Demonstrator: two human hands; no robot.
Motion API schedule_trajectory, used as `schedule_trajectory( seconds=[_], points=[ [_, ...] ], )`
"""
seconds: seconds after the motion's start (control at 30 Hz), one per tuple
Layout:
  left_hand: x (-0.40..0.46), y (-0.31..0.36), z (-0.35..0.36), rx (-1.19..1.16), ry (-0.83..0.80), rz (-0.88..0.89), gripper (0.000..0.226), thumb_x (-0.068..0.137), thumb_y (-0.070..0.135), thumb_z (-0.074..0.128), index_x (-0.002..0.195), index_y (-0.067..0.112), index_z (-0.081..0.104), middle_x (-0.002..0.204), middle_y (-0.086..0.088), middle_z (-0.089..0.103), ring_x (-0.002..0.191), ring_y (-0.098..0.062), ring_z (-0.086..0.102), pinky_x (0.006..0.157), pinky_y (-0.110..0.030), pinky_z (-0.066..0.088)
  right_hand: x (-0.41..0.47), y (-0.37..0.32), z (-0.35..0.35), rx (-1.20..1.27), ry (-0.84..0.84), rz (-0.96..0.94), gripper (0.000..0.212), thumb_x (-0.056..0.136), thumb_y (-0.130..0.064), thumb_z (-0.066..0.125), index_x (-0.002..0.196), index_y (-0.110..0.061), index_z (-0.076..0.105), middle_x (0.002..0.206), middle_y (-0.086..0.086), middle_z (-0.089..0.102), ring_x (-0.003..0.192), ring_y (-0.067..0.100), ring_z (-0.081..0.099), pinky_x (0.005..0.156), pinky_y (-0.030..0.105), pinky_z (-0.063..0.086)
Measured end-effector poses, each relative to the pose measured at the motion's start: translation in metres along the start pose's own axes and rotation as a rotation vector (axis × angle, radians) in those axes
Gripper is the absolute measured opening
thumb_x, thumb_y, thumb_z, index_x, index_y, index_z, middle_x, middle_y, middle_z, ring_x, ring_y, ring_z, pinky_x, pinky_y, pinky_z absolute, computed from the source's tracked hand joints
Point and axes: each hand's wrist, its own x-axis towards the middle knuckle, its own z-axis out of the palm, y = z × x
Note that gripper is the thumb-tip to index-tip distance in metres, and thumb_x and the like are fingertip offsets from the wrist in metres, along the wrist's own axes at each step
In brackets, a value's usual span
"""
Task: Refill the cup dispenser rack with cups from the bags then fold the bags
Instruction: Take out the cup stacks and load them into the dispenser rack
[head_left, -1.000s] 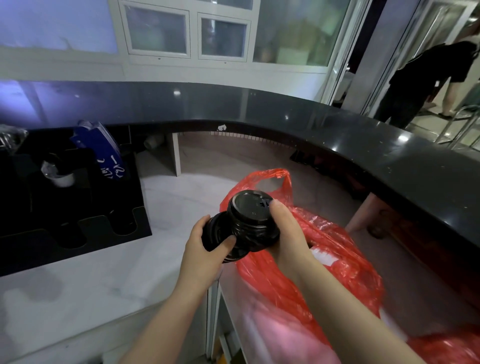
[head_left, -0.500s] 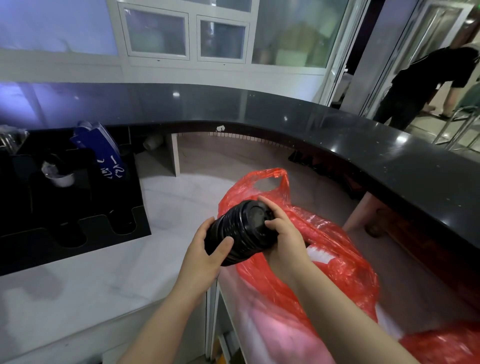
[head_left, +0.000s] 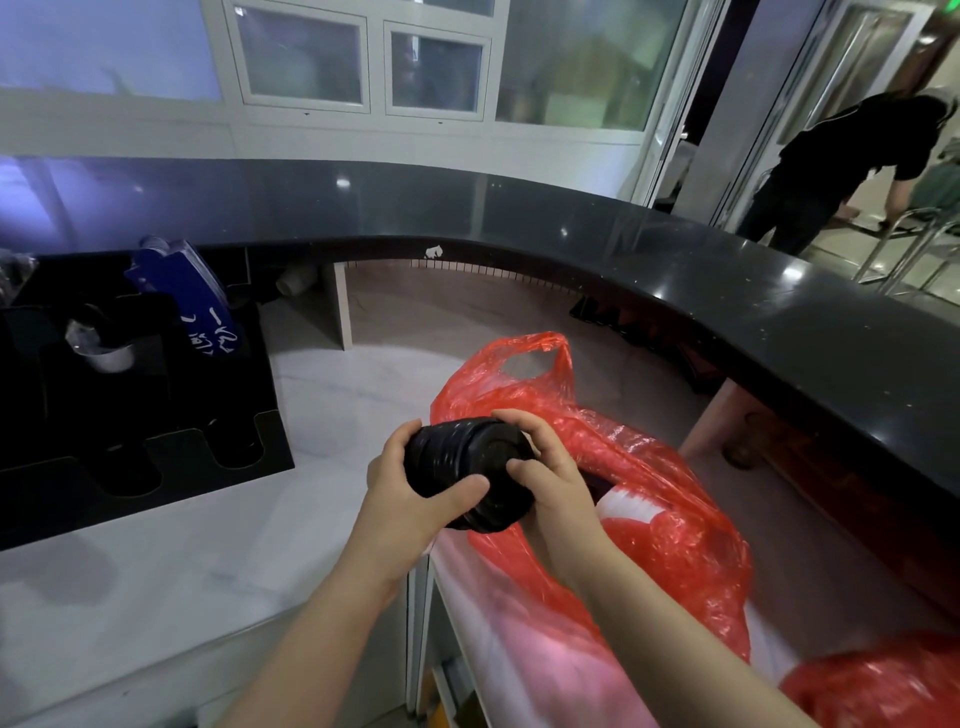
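Both hands, left hand (head_left: 410, 483) & right hand (head_left: 550, 478), curled tight round a black stack (head_left: 467, 473) (lids, prob) just above the red bag (head_left: 649, 488). Refill step; next, carry it left to the far rack (head_left: 156, 415) & line up w/ a slot

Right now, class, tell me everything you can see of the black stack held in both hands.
The black stack is a short column of nested round pieces, glossy like plastic, with ridged rims along its side. It lies tilted, one round end facing the right hand, which grips that end; the left hand grips the other. It is held in the air before the red bag.
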Motion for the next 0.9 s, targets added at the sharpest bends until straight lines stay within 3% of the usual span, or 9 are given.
schedule_trajectory(
  seconds=[0.13, 0.23, 0.4, 0.53, 0.6, 0.67, 0.73, 0.8, 0.9],
  points=[
    [-0.003, -0.001, 0.005, 0.041, 0.043, 0.044, 0.096, 0.042, 0.051, 0.069, 0.132, 0.036, 0.039, 0.135, 0.001, 0.043, 0.12, -0.016, 0.05, 0.101, -0.04, 0.046, 0.0, 0.0, -0.007, -0.026, -0.057, 0.03, 0.044, 0.071, 0.003, 0.049, 0.108, -0.018, 0.061, 0.109, 0.011, 0.059, 0.099, 0.03, 0.055, 0.09, 0.047, 0.047],
    [-0.005, -0.005, 0.002, 0.013, 0.004, 0.039, 0.086, 0.043, 0.049, 0.071, 0.124, 0.044, 0.043, 0.134, 0.003, 0.046, 0.119, -0.013, 0.051, 0.095, -0.032, 0.048, 0.0, 0.002, -0.014, -0.052, -0.108, 0.052, 0.046, 0.069, 0.002, 0.053, 0.109, -0.018, 0.06, 0.112, 0.013, 0.059, 0.099, 0.029, 0.057, 0.084, 0.04, 0.05],
    [0.002, -0.005, -0.004, 0.016, -0.131, -0.018, 0.103, 0.041, 0.048, 0.08, 0.135, 0.04, 0.039, 0.138, 0.002, 0.043, 0.121, -0.014, 0.051, 0.098, -0.034, 0.048, 0.001, 0.004, -0.022, -0.105, -0.139, -0.022, 0.044, 0.076, 0.0, 0.062, 0.116, -0.019, 0.059, 0.119, 0.011, 0.06, 0.107, 0.027, 0.06, 0.087, 0.037, 0.051],
    [0.005, -0.005, -0.001, -0.138, -0.117, -0.024, 0.084, 0.042, 0.028, 0.08, 0.12, 0.036, 0.05, 0.116, 0.003, 0.063, 0.095, -0.005, 0.066, 0.073, -0.021, 0.053, 0.004, -0.004, -0.028, -0.283, -0.219, -0.032, 0.046, 0.079, -0.004, 0.065, 0.12, -0.023, 0.058, 0.114, -0.006, 0.067, 0.11, 0.019, 0.062, 0.091, 0.034, 0.052],
    [0.008, -0.007, -0.001, -0.186, -0.089, -0.046, 0.075, 0.048, 0.019, 0.078, 0.117, 0.033, 0.052, 0.112, 0.003, 0.065, 0.091, -0.004, 0.067, 0.074, -0.024, 0.054, 0.007, -0.012, -0.036, -0.341, -0.192, -0.033, 0.038, 0.084, -0.01, 0.063, 0.121, -0.02, 0.059, 0.115, -0.006, 0.067, 0.112, 0.015, 0.061, 0.094, 0.029, 0.05],
    [0.011, -0.008, -0.004, -0.198, -0.057, -0.054, 0.073, 0.053, 0.017, 0.074, 0.121, 0.03, 0.051, 0.116, 0.002, 0.063, 0.098, -0.007, 0.065, 0.085, -0.033, 0.053, 0.015, -0.021, -0.052, -0.551, -0.058, -0.072, 0.028, 0.089, -0.008, 0.063, 0.115, -0.017, 0.063, 0.112, -0.005, 0.068, 0.106, 0.008, 0.063, 0.091, 0.023, 0.049],
    [0.014, -0.011, -0.007, -0.213, -0.025, -0.067, 0.073, 0.055, 0.018, 0.073, 0.123, 0.03, 0.05, 0.119, 0.003, 0.062, 0.104, -0.01, 0.062, 0.091, -0.037, 0.051, 0.024, -0.029, -0.073, -1.071, 0.092, -0.072, 0.022, 0.088, -0.009, 0.061, 0.107, -0.02, 0.066, 0.105, -0.008, 0.069, 0.097, 0.007, 0.064, 0.086, 0.025, 0.05],
    [0.017, -0.013, -0.01, -0.229, -0.003, -0.094, 0.073, 0.056, 0.021, 0.074, 0.124, 0.032, 0.05, 0.119, 0.005, 0.062, 0.103, -0.009, 0.062, 0.083, -0.031, 0.052, 0.032, -0.03, -0.092, -1.526, 0.093, 0.04, 0.023, 0.087, -0.011, 0.055, 0.103, -0.021, 0.068, 0.102, -0.004, 0.069, 0.092, 0.015, 0.064, 0.075, 0.029, 0.053],
    [0.021, -0.017, -0.012, -0.238, -0.003, -0.125, 0.07, 0.063, 0.017, 0.079, 0.125, 0.032, 0.05, 0.118, 0.005, 0.063, 0.1, -0.008, 0.064, 0.069, -0.022, 0.051, 0.042, -0.018, -0.101, -1.794, 0.007, 0.263, 0.021, 0.083, -0.011, 0.05, 0.089, -0.017, 0.069, 0.082, 0.003, 0.067, 0.07, 0.02, 0.064, 0.049, 0.025, 0.043]
  ],
)
